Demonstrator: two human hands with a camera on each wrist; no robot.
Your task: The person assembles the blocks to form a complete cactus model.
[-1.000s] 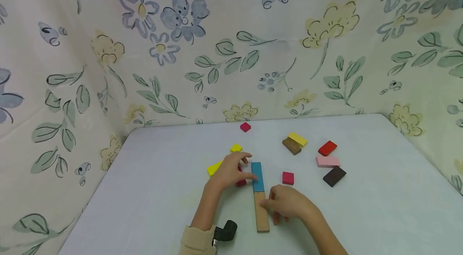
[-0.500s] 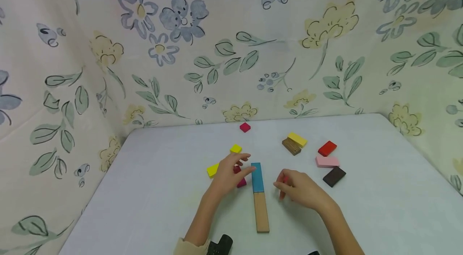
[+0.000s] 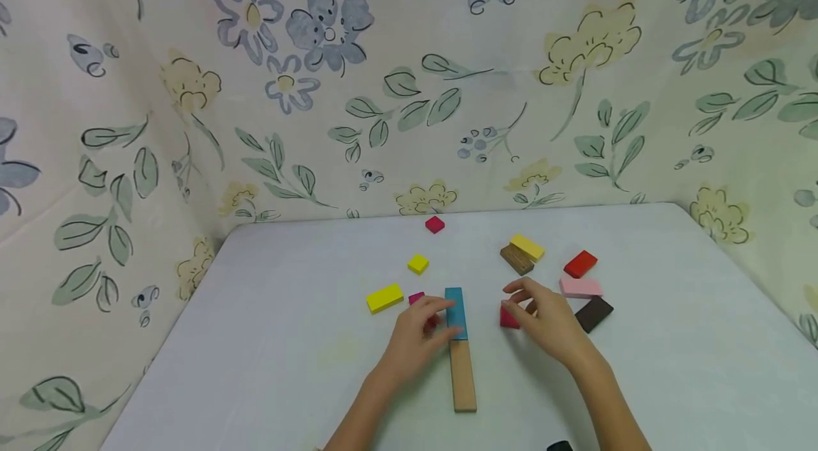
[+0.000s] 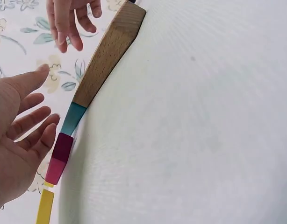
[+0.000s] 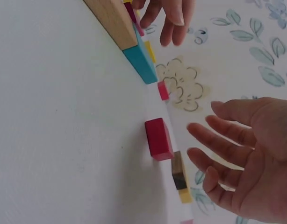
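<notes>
A blue block (image 3: 456,319) and a plain wooden block (image 3: 463,376) lie end to end in a line on the table. My left hand (image 3: 415,337) hovers at the blue block's left side, fingers spread and holding nothing. A magenta block (image 4: 59,158), partly covered by that hand in the head view, lies just left of the blue one. My right hand (image 3: 548,316) is over a red block (image 3: 508,317), its thumb and fingers parted. In the right wrist view the red block (image 5: 158,139) stands apart from the loosely bent fingers.
Two yellow blocks (image 3: 385,298) lie at the left and a small red one (image 3: 434,224) at the back. Brown (image 3: 517,259), pale yellow (image 3: 527,247), red (image 3: 580,264), pink (image 3: 581,288) and dark brown (image 3: 594,314) blocks lie right. A floral cloth (image 3: 383,82) hangs behind the table.
My right hand has left the wooden block's side and moved right and away, to the red block. My left hand has come slightly nearer, uncovering more of the left yellow block.
</notes>
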